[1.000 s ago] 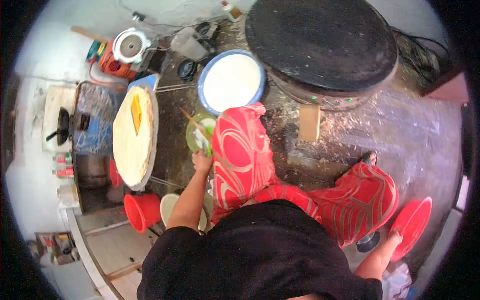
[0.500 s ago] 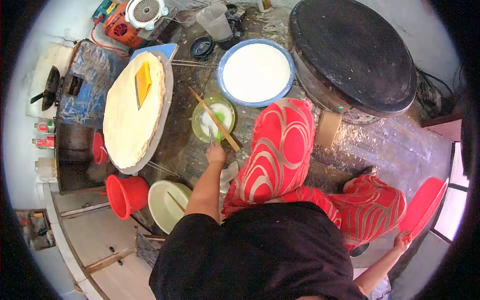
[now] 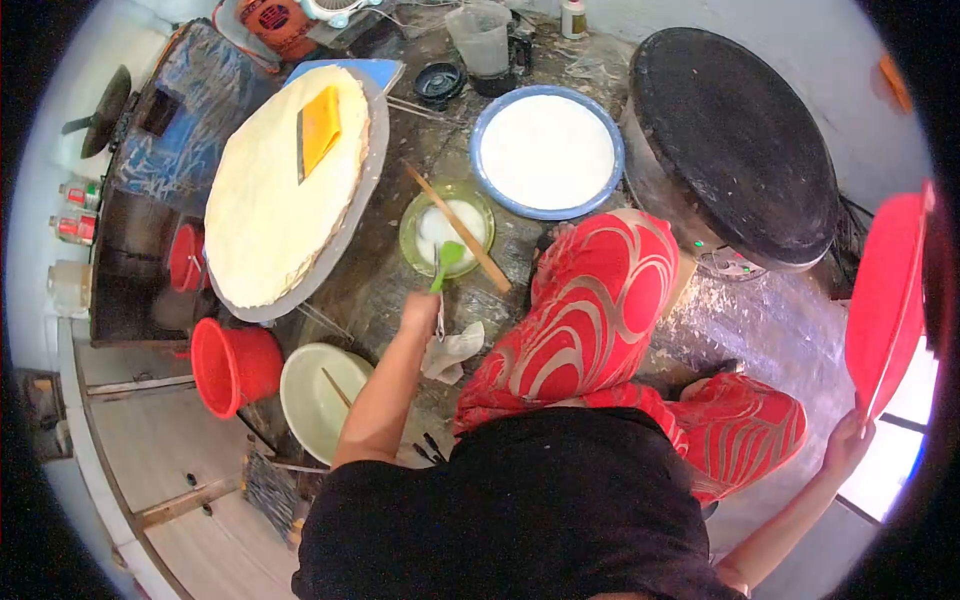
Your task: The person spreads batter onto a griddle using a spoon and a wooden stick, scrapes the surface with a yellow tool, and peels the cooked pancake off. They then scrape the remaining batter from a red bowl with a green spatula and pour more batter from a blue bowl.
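Note:
My left hand [image 3: 420,312] is closed round a green-headed spatula [image 3: 452,253] and a thin metal tool. The spatula's head is over a green bowl [image 3: 408,245] with white liquid in it. Across the bowl lies a wooden stick [image 3: 458,228]. Out to the far right, my right hand [image 3: 850,440] grips the lower edge of a round red plastic lid or tray [image 3: 885,300], held up on its side. A blue-rimmed basin [image 3: 476,150] full of white batter stands beyond the bowl.
A large black round griddle [image 3: 735,140] stands at the right. On the left, a stack of pale thin pancakes [image 3: 265,200] on a round board carries a yellow scraper [image 3: 320,130]. Nearer are a red bucket [image 3: 250,365] and a pale green tub [image 3: 300,400]. A clear jug [image 3: 480,40] stands behind.
My right hand has raised the red lid or tray upward and outward. My left hand remains at the green bowl, with the green spatula head now plainly visible. The whole view has shifted.

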The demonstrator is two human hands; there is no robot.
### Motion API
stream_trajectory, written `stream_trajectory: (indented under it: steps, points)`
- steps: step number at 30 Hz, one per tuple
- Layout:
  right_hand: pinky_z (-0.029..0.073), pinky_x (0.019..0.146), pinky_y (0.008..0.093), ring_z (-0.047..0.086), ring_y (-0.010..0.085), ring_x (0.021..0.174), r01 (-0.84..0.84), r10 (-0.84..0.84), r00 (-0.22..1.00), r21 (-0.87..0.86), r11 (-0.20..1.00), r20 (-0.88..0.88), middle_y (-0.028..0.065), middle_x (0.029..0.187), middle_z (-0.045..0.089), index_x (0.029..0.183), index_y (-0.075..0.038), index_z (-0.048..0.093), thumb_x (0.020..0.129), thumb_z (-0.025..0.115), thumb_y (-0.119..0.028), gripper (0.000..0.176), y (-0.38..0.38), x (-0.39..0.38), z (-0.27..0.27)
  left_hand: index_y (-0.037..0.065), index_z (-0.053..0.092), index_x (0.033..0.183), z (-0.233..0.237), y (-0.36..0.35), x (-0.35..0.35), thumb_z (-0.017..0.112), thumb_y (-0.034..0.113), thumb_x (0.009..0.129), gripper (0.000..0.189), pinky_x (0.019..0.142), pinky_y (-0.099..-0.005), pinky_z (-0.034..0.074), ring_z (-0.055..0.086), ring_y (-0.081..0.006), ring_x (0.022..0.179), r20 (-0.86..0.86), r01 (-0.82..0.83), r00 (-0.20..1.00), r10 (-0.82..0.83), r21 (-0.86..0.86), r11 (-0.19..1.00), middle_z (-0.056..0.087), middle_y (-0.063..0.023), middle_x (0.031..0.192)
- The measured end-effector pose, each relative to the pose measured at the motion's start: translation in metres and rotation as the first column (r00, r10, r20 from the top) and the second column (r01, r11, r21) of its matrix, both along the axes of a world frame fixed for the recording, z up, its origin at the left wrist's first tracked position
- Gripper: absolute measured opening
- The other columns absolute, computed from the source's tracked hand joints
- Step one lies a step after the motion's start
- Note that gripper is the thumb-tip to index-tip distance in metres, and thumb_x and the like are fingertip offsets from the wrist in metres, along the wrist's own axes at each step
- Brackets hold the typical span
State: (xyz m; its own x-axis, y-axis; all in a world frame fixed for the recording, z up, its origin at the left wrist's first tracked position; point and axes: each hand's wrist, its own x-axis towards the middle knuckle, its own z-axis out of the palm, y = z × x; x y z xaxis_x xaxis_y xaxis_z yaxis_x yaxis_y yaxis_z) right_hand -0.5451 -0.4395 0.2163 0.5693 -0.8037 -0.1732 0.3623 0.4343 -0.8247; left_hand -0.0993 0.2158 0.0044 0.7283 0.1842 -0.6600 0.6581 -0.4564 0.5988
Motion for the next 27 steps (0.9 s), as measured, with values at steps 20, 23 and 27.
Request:
stream_trajectory:
  steps: [20, 23, 27]
  points:
    - [0.054, 0.06, 0.0359, 0.062, 0.02, 0.074, -0.151, 0.144, 0.978, -0.039, 0.988, -0.148, 0.0121, 0.088, 0.061, 0.092, 0.004, 0.053, 0.08, 0.048, -0.009, 0.018, 0.213, 0.273, 0.043, -0.004, 0.048, 0.106, 0.287, -0.157, -0.052, 0.053, 0.014, 0.079, 0.033, 0.053, -0.0215, 0.033, 0.04, -0.0084, 0.059, 0.198, 0.218, 0.903, -0.382, -0.976, 0.011, 0.048, -0.0034, 0.075]
    - [0.054, 0.061, 0.0353, 0.062, 0.0197, 0.073, -0.172, 0.162, 0.978, -0.067, 0.983, -0.132, 0.013, 0.089, 0.061, 0.094, 0.005, 0.052, 0.08, 0.047, -0.008, 0.02, 0.228, 0.274, 0.045, -0.006, 0.044, 0.115, 0.294, -0.165, -0.048, 0.05, 0.04, 0.083, 0.056, 0.065, -0.0278, 0.043, 0.052, -0.019, 0.07, 0.171, 0.256, 0.853, -0.494, -0.96, 0.11, 0.056, -0.0126, 0.088]
    - [0.054, 0.062, 0.0335, 0.062, 0.0188, 0.074, -0.208, 0.198, 0.975, -0.105, 0.973, -0.099, 0.013, 0.091, 0.061, 0.098, 0.005, 0.05, 0.08, 0.046, -0.008, 0.022, 0.23, 0.269, 0.042, -0.005, 0.04, 0.119, 0.26, -0.161, -0.027, 0.037, 0.053, 0.085, 0.067, 0.08, -0.0399, 0.045, 0.053, -0.0321, 0.1, -0.065, 0.158, 0.746, -0.663, -0.95, 0.271, 0.049, -0.0227, 0.113]
